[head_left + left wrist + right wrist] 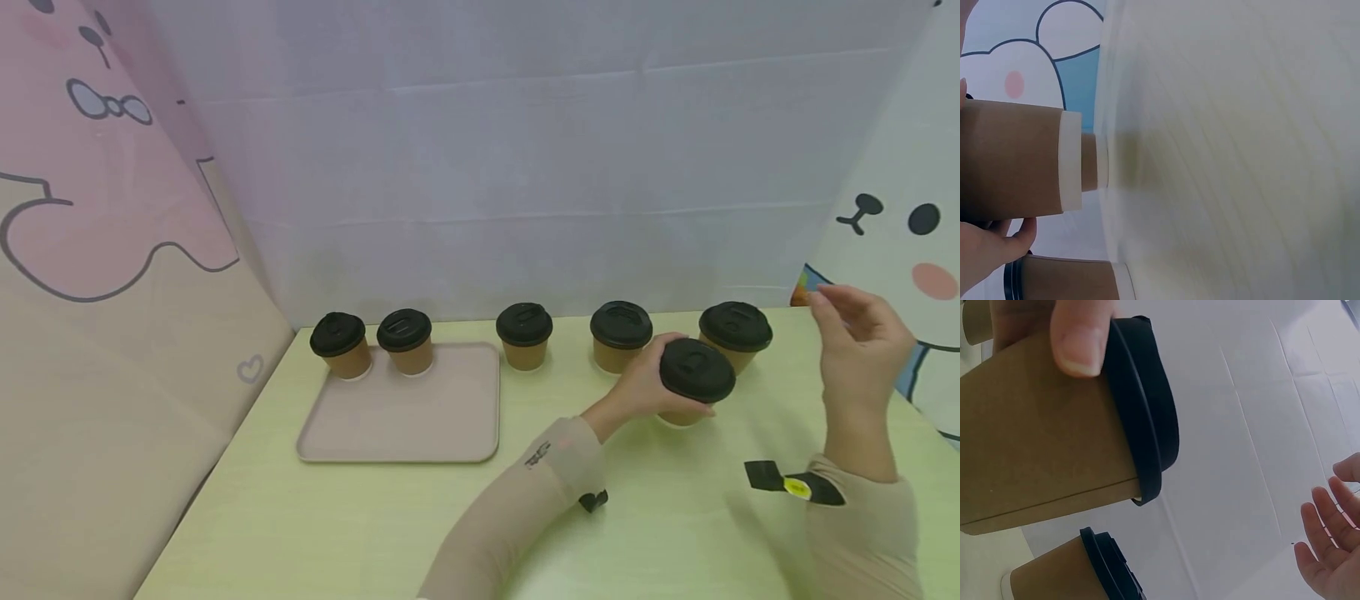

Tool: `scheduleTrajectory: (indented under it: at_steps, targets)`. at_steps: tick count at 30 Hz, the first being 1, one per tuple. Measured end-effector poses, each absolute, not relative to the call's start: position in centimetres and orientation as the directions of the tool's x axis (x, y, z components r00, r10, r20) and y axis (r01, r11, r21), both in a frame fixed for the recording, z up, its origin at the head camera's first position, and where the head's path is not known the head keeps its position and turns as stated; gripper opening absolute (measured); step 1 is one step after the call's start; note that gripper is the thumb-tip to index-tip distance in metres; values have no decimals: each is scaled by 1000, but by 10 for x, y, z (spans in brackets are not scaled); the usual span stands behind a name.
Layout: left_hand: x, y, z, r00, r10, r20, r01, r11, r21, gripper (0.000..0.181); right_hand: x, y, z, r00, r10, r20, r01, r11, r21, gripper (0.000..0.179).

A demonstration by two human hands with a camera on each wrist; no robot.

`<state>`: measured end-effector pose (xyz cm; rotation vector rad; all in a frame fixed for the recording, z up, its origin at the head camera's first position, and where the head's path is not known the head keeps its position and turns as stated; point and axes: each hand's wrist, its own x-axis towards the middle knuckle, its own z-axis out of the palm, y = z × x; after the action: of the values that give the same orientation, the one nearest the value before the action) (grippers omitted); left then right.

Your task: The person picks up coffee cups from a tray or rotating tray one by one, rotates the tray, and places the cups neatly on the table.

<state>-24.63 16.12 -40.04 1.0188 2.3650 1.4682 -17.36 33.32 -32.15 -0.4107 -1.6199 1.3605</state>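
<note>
My left hand [647, 379] grips a brown paper coffee cup [1013, 159] with a black lid [697, 370]. Its fingers and thumb wrap the sides below the lid, and the cup's white base shows a gap above the tabletop in the left wrist view. Raised to the right, my right hand [862, 337] holds nothing, its fingers loosely bent; in the right wrist view these fingers [1325, 528] appear at the lower right. Close behind the held cup stand two similar lidded cups, one to the left [619, 335] and one to the right [735, 333].
Another lidded cup [524, 335] stands just right of the beige tray [405, 425]. Two more, a left one [348, 358] and a right one [408, 354], stand at the tray's back edge. A white cloth backdrop [480, 183] hangs behind the pale table [360, 525].
</note>
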Motion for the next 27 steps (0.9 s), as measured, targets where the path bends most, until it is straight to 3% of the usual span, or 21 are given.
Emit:
scheduleTrajectory:
  at_steps: [8,17,27]
  targets:
    - [-245,171,-403,-762,614,205,439,257,861,92,-172,337,-320,-502,757,417,-272,319,-908,13]
    - [-241,184,-403,-756,624,197,422,234,876,92,-170,337,-318,-497,765,410,-332,269,-904,15]
    - [-238,204,-403,-752,635,178,405,231,885,92,-167,337,-316,-488,772,408,-271,310,-911,14]
